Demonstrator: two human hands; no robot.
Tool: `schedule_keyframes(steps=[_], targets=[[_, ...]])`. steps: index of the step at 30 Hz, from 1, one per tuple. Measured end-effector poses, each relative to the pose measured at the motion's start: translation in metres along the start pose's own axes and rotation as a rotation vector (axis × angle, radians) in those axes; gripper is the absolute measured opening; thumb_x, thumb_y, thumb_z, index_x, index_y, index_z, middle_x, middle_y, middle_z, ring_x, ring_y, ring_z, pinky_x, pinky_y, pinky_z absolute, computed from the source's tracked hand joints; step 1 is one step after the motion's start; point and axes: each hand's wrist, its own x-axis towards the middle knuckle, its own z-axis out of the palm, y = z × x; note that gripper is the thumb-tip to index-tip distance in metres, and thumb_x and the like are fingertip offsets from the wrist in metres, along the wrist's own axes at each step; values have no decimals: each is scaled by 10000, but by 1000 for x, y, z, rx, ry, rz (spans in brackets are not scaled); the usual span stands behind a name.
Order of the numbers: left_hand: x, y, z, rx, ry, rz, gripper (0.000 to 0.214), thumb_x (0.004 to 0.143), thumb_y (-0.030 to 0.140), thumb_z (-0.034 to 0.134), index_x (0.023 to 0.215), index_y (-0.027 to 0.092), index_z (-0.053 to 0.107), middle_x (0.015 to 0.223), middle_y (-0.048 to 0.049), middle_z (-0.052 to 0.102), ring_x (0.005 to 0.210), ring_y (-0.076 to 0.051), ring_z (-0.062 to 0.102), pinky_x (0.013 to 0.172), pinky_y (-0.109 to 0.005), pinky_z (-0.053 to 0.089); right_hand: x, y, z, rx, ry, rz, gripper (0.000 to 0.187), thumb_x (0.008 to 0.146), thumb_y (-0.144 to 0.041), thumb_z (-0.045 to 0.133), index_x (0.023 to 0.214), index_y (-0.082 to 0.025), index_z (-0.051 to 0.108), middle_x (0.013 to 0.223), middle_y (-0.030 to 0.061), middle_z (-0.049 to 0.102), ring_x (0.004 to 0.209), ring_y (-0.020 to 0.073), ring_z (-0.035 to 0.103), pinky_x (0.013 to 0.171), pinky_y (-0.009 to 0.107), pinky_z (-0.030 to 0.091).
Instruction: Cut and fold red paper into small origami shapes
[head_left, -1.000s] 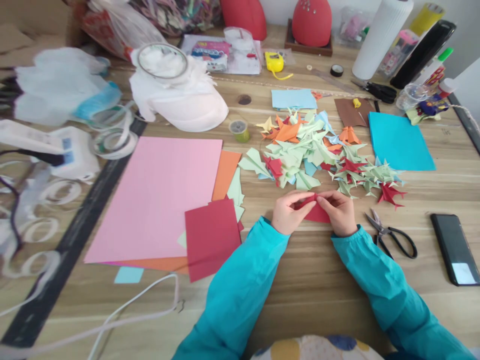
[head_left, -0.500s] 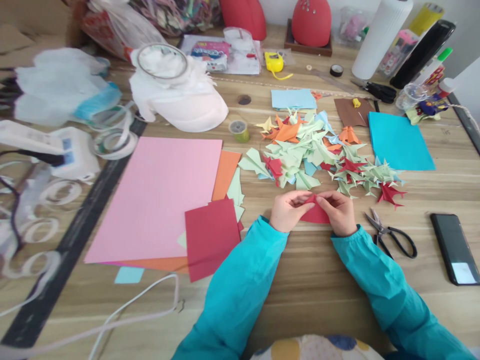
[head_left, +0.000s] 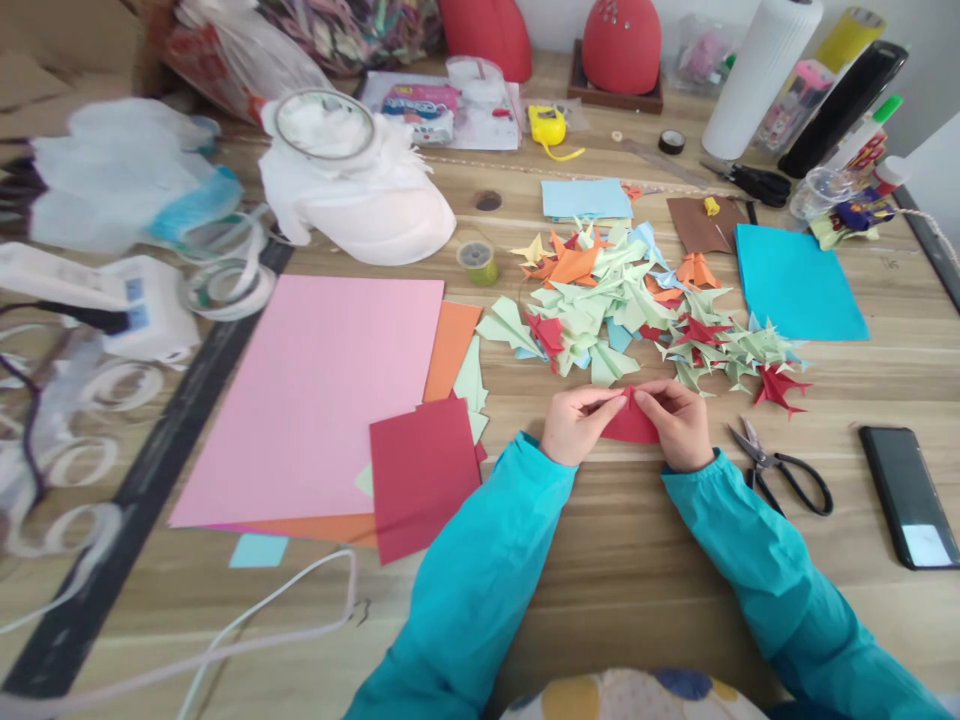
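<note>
A small piece of red paper (head_left: 630, 428) is pinched between my two hands, its top edge creased under the thumbs. My left hand (head_left: 574, 420) grips its left upper side with thumb and fingers. On the other side my right hand (head_left: 679, 425) does the same, the two thumb tips nearly meeting. Fingers behind the paper are partly hidden. Just beyond my hands lies a heap of folded paper pieces (head_left: 611, 285), mostly pale green with some orange, red and blue. Scissors (head_left: 772, 465) with black handles lie right of my right hand.
Left of my arms, red sheets (head_left: 424, 480) overlap a large pink sheet (head_left: 322, 390) and orange paper. Blue paper (head_left: 802, 285) lies at the right, a phone (head_left: 907, 500) nearer me. A thread spool (head_left: 478, 263) stands left of the heap. A white cable (head_left: 285, 600) crosses the front left.
My left thumb and the right thumb have shifted slightly on the red paper, and its raised top fold looks flatter. Both hands stay in the same place.
</note>
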Motion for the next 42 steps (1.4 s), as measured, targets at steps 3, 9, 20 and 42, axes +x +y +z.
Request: schedule_keyframes(steps=[3,9,20,42], targets=[[0,-1,1,15,16,-11,174,667,298,700,761,153,727,771,-59,721,711,-186,659,650,-281,534,0,0,0,-7,-7,-9,158,701,-347,683,730,-193,665,691,13,674,634,142,598,602,279,495],[-1,-2,3,29,59,-58,179,660,312,696,741,153,719,690,-45,713,624,-168,640,584,-267,520,-1,2,0,-28,-13,-13,181,709,-370,675,744,-194,660,726,27,680,668,155,612,631,298,508],[-1,0,2,-62,61,-134,185,582,272,747,704,139,711,686,-59,708,622,-166,640,602,-279,524,-2,5,0,-68,-54,-103,153,747,-348,649,783,-200,662,739,23,652,683,149,600,628,291,491],[3,8,-3,-144,-97,-224,284,465,229,803,632,125,597,532,17,586,485,-76,527,472,-191,414,-3,0,1,-29,-202,0,215,693,-398,691,708,-194,623,628,-4,628,566,122,551,535,258,446]])
